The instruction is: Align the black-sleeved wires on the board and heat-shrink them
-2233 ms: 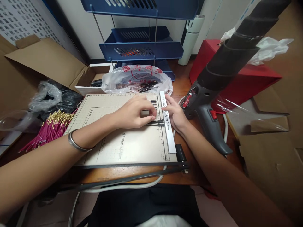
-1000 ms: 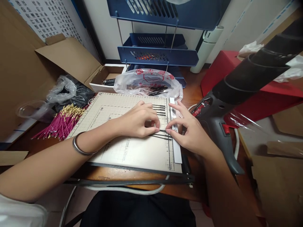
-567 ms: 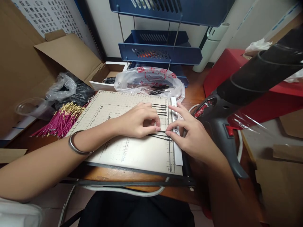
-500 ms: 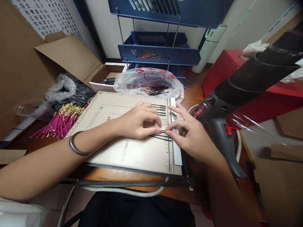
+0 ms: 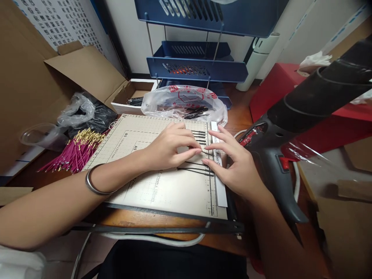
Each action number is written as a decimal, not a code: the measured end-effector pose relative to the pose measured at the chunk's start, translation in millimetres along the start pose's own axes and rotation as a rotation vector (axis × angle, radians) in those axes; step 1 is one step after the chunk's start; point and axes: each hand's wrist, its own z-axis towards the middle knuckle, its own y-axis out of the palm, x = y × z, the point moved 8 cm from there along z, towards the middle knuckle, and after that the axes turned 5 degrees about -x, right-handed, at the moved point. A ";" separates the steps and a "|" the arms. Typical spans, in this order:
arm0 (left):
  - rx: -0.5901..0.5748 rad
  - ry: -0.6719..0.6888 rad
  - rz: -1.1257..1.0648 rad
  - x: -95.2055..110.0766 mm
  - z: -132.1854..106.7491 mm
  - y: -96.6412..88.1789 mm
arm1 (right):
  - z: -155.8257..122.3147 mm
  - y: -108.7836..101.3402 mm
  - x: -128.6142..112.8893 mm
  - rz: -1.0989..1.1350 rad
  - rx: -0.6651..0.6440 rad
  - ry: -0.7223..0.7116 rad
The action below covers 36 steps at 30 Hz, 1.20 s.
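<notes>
My left hand point(image 5: 174, 147) rests over the paper cutter board point(image 5: 177, 193), its thumb and forefinger pinching a thin black cord point(image 5: 207, 154). The free end of that cord points right, toward the white strip point(image 5: 221, 190) along the board's edge. Across the strip lies my right hand point(image 5: 232, 159), its fingers apart on either side of the cord's end and gripping nothing. Several black cords point(image 5: 199, 135) lie side by side beyond my left fingers. Nearer to me, a few more black cords point(image 5: 194, 169) lie on the board, partly under my left hand.
A heat gun point(image 5: 279, 155) with a red switch stands close on the right, before a red box point(image 5: 267, 85). Magenta cords with gold ends point(image 5: 77, 151) are heaped at left. Behind the board are a plastic bag point(image 5: 186, 95), an open carton point(image 5: 87, 73) and a blue rack point(image 5: 197, 68).
My right thumb and forefinger have parted from the cord's end. My left hand keeps its pinch and has barely shifted. The whole view has moved slightly.
</notes>
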 end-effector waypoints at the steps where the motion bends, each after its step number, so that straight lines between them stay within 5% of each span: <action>1: 0.006 -0.007 0.006 0.0 0.1 -0.6 | 0.2 -0.5 -0.7 0.002 0.011 -0.010; 22: 0.049 0.036 -0.169 1.1 2.3 -5.3 | 0.1 -7.7 -1.5 0.011 0.123 -0.081; 36: 0.099 0.170 -0.065 6.8 0.0 -3.7 | 1.2 -11.9 -5.1 0.034 0.173 -0.152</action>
